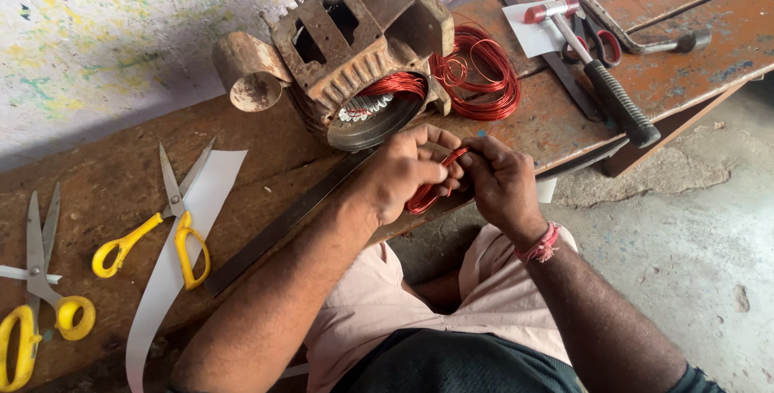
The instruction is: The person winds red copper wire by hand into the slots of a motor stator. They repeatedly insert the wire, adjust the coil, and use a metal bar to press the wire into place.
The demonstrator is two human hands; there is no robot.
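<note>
At the tabletop (121,167) edge, left hand (403,174) and right hand (501,183) both pinching a red wire coil (431,191), rusty motor housing (363,54) holding red windings (395,87).

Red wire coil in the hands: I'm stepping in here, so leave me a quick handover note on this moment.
Left hand and right hand: both pinch one small red wire coil between them, over the bench edge.
Rusty motor housing lies just beyond, red winding visible in its bore.
Loose wire bundle lies beside the housing.
Yellow scissors lie on a white paper strip; hammer to the right.
Done: some winding sits in the housing. Left: the held coil is not in it.
</note>
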